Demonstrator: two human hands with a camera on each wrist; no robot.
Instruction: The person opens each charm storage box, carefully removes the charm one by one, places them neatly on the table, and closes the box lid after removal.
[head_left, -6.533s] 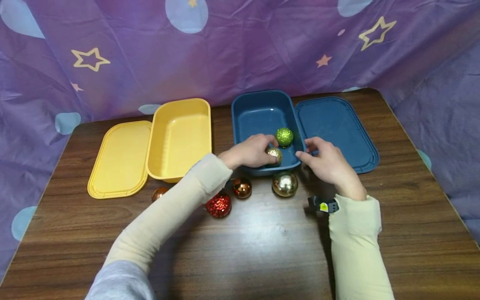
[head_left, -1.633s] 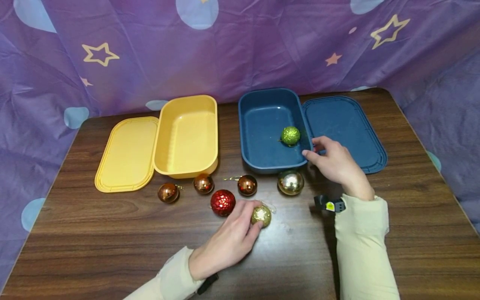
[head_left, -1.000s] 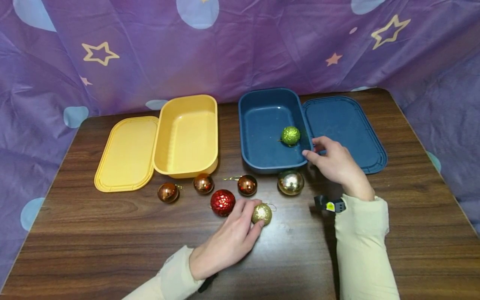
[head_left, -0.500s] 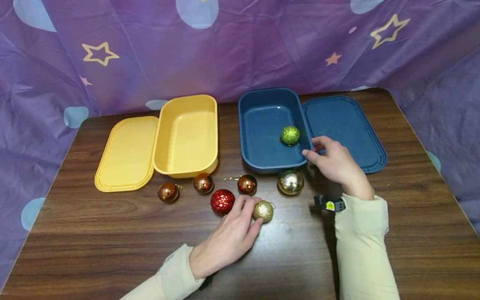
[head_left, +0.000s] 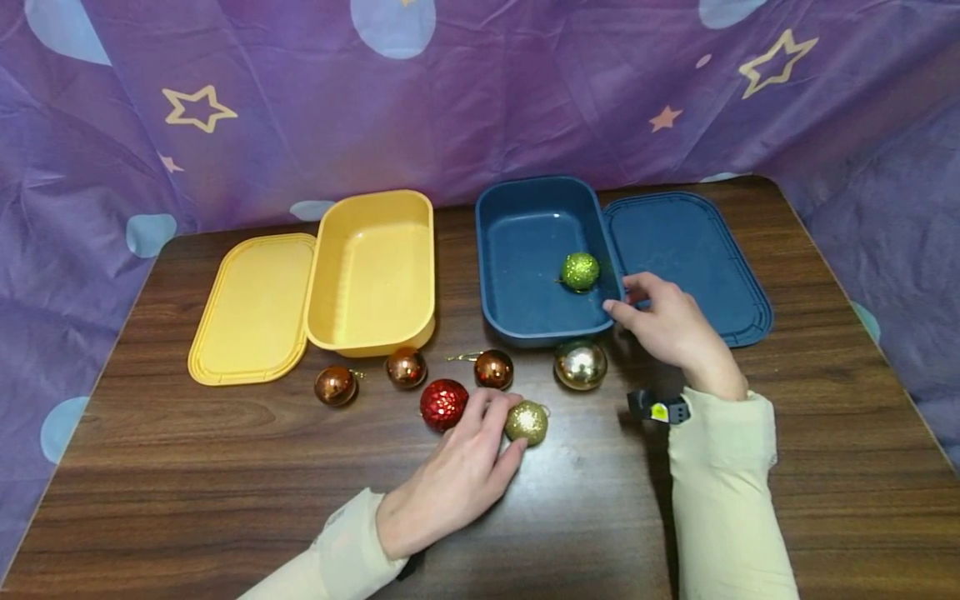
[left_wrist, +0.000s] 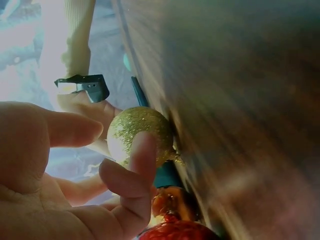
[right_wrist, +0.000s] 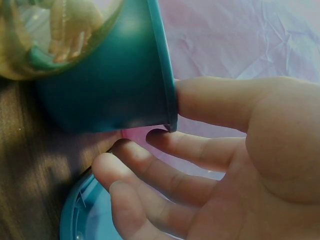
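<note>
A glittery gold Christmas ball (head_left: pixel 527 422) rests on the table beside my left hand (head_left: pixel 453 479). In the left wrist view a gap shows between the thumb (left_wrist: pixel 80 129) and the gold ball (left_wrist: pixel 140 132), while a fingertip overlaps it. My right hand (head_left: pixel 675 329) lies at the near right corner of the blue box (head_left: pixel 540 333). In the right wrist view its thumb touches the box's rim (right_wrist: pixel 167 75) from outside, and the other fingers are loosely bent below. A glittery green ball (head_left: pixel 580 272) lies in the blue box.
A red ball (head_left: pixel 444 405) sits against the left hand's fingers. Copper balls (head_left: pixel 335 386) and a shiny gold ball (head_left: pixel 581 365) stand before the boxes. At the back are a yellow box (head_left: pixel 371 337), its lid (head_left: pixel 251 308) and a blue lid (head_left: pixel 690 267).
The glittery gold ball came out of the blue box onto the table in my left hand. Lately it shifted slightly away from me and the left grip loosened. My right hand stays at the box.
</note>
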